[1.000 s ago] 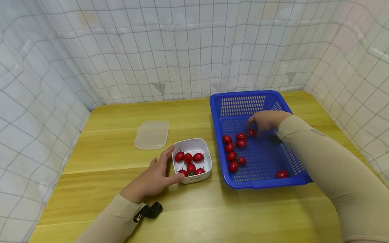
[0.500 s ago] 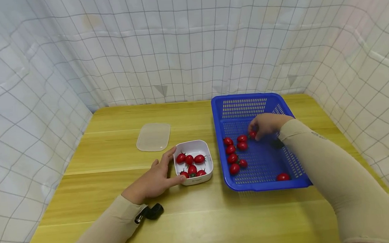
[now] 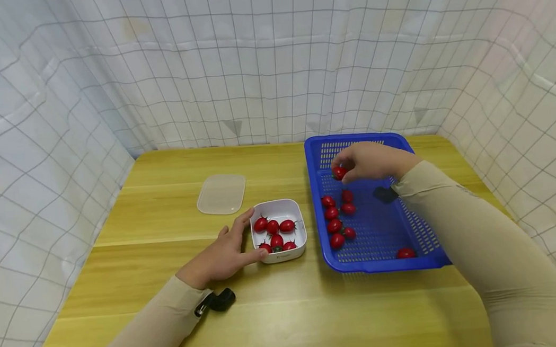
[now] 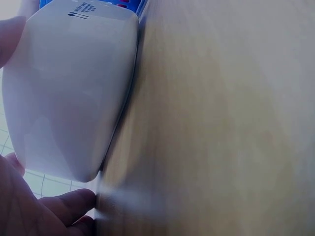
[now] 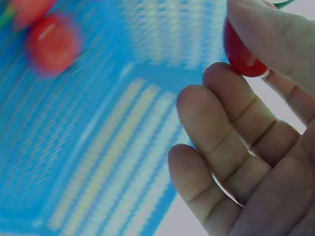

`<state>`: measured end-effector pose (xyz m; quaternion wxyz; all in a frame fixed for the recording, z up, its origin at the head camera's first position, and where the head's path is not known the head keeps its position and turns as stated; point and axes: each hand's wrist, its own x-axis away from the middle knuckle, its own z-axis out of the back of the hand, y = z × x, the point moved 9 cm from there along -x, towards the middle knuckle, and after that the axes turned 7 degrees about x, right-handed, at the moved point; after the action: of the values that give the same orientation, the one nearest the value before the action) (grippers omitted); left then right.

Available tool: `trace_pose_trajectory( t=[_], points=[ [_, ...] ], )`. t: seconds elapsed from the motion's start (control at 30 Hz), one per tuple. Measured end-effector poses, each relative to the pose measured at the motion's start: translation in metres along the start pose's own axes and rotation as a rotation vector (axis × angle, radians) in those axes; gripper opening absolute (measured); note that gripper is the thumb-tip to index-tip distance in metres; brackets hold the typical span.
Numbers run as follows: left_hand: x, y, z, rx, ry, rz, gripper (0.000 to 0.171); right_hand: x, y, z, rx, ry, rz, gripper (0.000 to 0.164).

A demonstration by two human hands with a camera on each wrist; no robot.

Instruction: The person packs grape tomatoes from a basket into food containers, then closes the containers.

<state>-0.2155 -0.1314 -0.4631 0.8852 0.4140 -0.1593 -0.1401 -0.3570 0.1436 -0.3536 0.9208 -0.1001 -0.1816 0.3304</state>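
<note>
A small white square plastic box (image 3: 287, 210) holds several red cherry tomatoes (image 3: 287, 226) with green stems. My left hand (image 3: 218, 258) grips its left side, thumb at the front corner and forefinger at the rear one. The left wrist view shows the box's white outer wall (image 4: 74, 93) standing on the table. Over the rear of a blue slotted basket (image 3: 314, 198), my right hand (image 3: 375, 160) pinches one cherry tomato (image 3: 338, 173) between thumb and fingers. The right wrist view shows that tomato (image 5: 241, 54) partly hidden by the thumb; the other fingers are loosely bent.
More cherry tomatoes (image 3: 334, 226) lie mostly along the basket's left side, with one (image 3: 405, 252) near its front right. A translucent lid (image 3: 222, 194) lies flat behind the box on the wooden table (image 3: 287, 316). White checked curtains (image 3: 271, 62) enclose the back and sides.
My right hand has taken hold of a cherry tomato in the basket, lifted it and carried it left toward the back. The left hand keeps its hold on the box.
</note>
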Motion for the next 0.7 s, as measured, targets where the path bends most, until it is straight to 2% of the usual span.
trace_pose_trajectory(
  t=[0.17,0.4,0.53,0.7],
  points=[
    [-0.001,0.002,0.0,0.002,-0.005,-0.009,0.105,-0.011,-0.059,0.001,0.063,-0.012,0.099,0.032],
    [-0.001,0.002,0.0,0.005,-0.012,0.001,0.104,-0.026,-0.137,-0.019,0.109,-0.088,0.267,0.026],
    [-0.001,0.001,0.0,0.01,-0.018,0.015,0.104,-0.032,-0.158,-0.028,0.172,-0.095,0.326,0.025],
    [0.0,0.0,-0.001,0.011,-0.022,0.025,0.103,-0.036,-0.164,-0.033,0.188,-0.086,0.327,0.026]
  ],
)
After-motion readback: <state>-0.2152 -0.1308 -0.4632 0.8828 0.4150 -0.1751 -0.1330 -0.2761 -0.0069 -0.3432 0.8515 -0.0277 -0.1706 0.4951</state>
